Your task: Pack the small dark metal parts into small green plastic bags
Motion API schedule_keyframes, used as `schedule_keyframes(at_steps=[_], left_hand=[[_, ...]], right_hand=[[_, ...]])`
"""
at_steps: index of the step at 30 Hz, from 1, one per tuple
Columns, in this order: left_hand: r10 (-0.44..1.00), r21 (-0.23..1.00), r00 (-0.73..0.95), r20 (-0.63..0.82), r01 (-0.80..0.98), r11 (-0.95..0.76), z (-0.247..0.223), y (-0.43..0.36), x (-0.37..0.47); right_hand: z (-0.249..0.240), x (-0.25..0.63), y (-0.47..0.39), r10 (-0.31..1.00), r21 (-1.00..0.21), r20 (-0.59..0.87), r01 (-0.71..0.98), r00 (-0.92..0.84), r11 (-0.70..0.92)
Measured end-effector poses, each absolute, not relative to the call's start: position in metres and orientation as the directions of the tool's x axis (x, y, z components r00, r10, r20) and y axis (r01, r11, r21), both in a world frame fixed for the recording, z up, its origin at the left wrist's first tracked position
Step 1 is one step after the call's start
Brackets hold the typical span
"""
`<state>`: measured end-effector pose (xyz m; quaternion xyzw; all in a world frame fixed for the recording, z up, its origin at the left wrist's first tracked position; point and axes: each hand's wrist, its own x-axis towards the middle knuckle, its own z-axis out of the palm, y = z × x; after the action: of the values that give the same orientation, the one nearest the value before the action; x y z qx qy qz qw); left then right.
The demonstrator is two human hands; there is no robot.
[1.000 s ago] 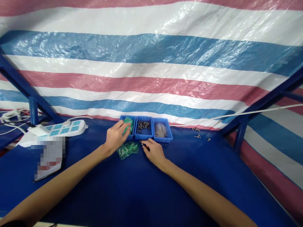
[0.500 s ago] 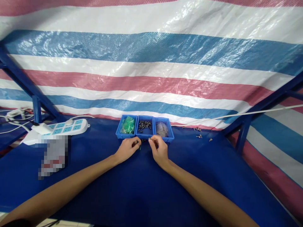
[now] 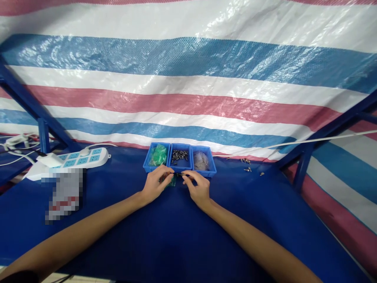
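Observation:
Just in front of three blue bins, my left hand (image 3: 156, 184) has its fingers closed near a small green plastic piece (image 3: 171, 181); whether it grips that piece is hard to make out. My right hand (image 3: 199, 188) is pinched on something small and dark, too tiny to name. Between the fingertips lie small dark bits (image 3: 178, 175). The left bin (image 3: 150, 168) holds green plastic bags, the middle bin (image 3: 185, 169) holds dark screws (image 3: 179, 154), and the right bin (image 3: 211, 169) holds a clear bag of small parts (image 3: 201, 161).
A white power strip (image 3: 100, 159) with plugs stands at the left, a blurred packet (image 3: 66, 192) before it. Several loose screws (image 3: 247, 169) lie at the back right. Blue frame bars (image 3: 303, 169) flank the blue table (image 3: 176, 236), with a striped sheet (image 3: 188, 106) behind.
The green piece near my left fingers shows more now. My left hand has shifted slightly up and left, and my right fingertips have moved slightly left.

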<state>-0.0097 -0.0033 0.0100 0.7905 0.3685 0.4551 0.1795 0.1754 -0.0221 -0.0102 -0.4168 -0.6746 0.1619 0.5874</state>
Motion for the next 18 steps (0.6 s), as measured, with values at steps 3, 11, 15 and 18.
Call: schedule_keyframes(at_steps=[3,11,15,18], left_hand=[[0.675,0.552,0.346,0.652,0.393,-0.735,0.007,-0.001,-0.009],[0.556,0.4,0.427,0.713,0.404,-0.823,-0.005,0.001,-0.008],[0.549,0.386,0.421,0.722,0.414,-0.825,-0.007,0.001,-0.007],[0.535,0.361,0.431,0.727,0.423,-0.831,-0.004,0.001,-0.007]], right_hand=[[-0.01,0.176,-0.021,0.768,-0.71,0.64,0.378,-0.004,0.594],[-0.012,0.179,-0.02,0.755,-0.655,0.65,0.438,-0.091,0.616],[-0.013,0.178,-0.019,0.735,-0.616,0.662,0.454,-0.146,0.644],[-0.013,0.178,-0.019,0.714,-0.594,0.68,0.445,-0.168,0.67]])
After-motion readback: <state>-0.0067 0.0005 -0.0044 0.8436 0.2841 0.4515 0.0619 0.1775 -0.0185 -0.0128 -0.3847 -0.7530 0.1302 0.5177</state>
